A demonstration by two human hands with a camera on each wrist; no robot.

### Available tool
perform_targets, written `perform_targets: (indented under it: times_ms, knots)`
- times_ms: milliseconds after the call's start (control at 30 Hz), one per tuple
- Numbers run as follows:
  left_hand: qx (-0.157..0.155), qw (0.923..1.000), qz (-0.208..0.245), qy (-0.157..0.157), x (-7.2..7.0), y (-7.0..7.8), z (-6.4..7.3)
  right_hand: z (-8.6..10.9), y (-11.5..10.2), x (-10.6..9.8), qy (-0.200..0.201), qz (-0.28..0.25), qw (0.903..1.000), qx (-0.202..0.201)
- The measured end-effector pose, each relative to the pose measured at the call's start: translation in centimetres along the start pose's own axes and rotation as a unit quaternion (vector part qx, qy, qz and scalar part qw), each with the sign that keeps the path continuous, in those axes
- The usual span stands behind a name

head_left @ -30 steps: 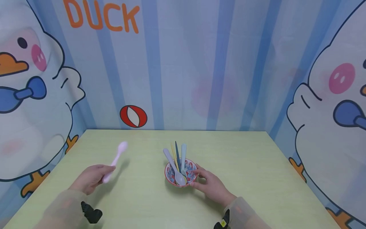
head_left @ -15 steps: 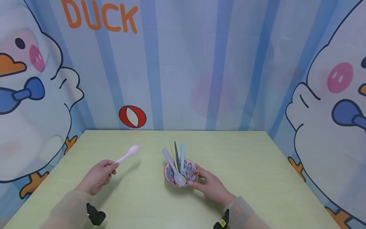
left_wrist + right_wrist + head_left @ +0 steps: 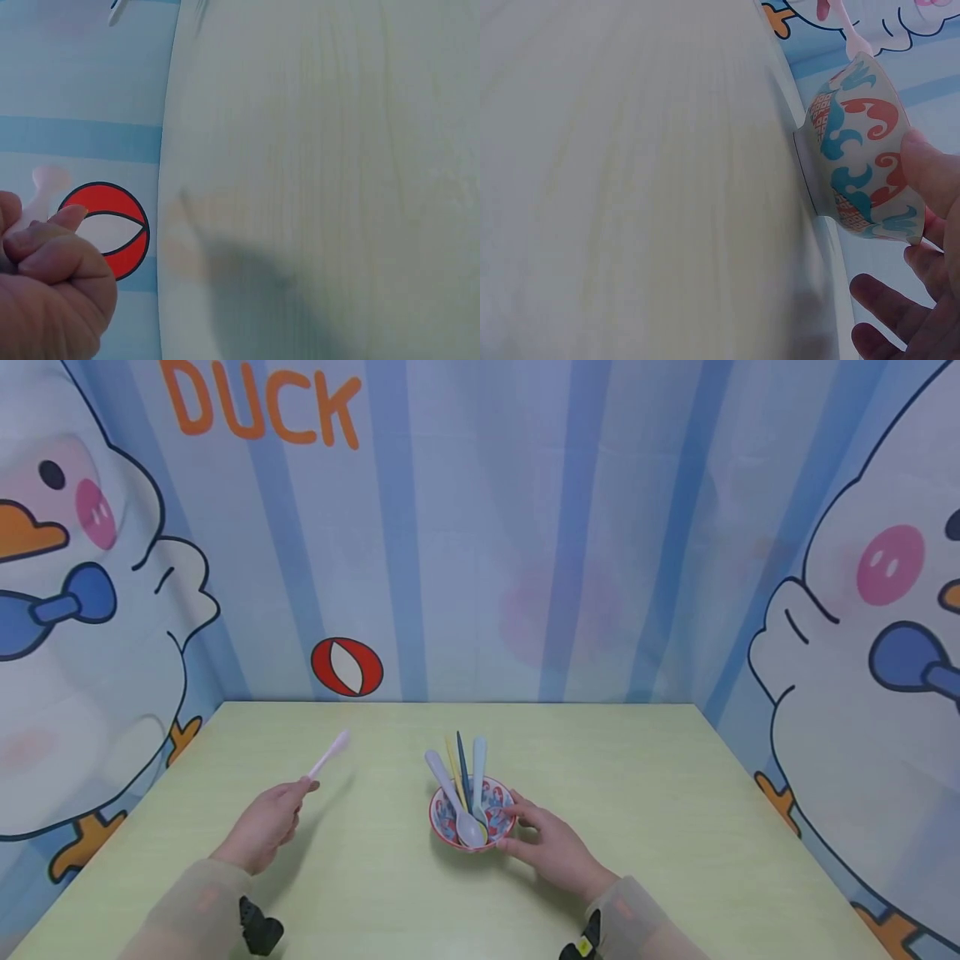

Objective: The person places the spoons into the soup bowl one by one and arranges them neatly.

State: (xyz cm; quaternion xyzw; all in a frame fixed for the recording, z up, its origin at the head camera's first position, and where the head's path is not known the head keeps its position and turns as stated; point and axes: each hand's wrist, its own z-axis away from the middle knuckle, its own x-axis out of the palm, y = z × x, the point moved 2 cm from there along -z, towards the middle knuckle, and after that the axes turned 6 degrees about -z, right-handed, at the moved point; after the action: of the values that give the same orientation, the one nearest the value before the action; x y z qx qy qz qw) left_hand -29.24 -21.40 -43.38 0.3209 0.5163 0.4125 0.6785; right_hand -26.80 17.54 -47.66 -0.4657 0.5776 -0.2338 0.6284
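Observation:
My left hand [image 3: 264, 822] pinches a pale pink spoon [image 3: 328, 755] above the left side of the table, its far end pointing up and away. In the left wrist view the fingers are curled and the spoon [image 3: 45, 186] sticks out past them. At the table's middle stands a bowl [image 3: 442, 818] with a red rim and a red-and-blue pattern. It holds a lavender spoon [image 3: 470, 832], a light blue spoon [image 3: 480, 768], a dark blue handle [image 3: 462, 764] and a yellow handle [image 3: 452, 760]. My right hand [image 3: 553, 850] grips the bowl's right rim between thumb and fingers.
The pale yellow table [image 3: 360, 893] ends at a striped blue curtain [image 3: 480, 527] printed with ducks and a red-and-white ball [image 3: 347, 667]. A black device [image 3: 259, 928] sits at the left wrist.
My left hand has moved right with the pink spoon. The spoon swung rightward, then turned to a steeper, more edge-on angle. My right hand and the bowl stay in place.

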Motion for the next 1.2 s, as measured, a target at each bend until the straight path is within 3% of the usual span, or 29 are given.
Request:
perform_targets:
  times_ms: [300, 700, 1100, 1200]
  knots:
    - [0.004, 0.9990, -0.040, 0.020, 0.8, 0.8, 0.2, 0.0, 0.0, 0.0, 0.000, -0.001, 1.0000, 0.002]
    - [0.043, 0.9989, -0.019, 0.002, 1.1, 0.9, 0.0, 0.0, 0.0, 0.0, 0.001, -0.008, 1.0000, 0.003]
    - [0.022, 0.9989, -0.040, -0.007, 1.4, 0.9, 0.0, -0.1, 0.2, 0.0, -0.004, -0.003, 0.9999, 0.012]
    - [0.019, 0.9989, -0.044, 0.003, 1.4, 0.7, -0.2, 0.0, 0.2, 0.0, -0.004, -0.005, 0.9999, 0.013]
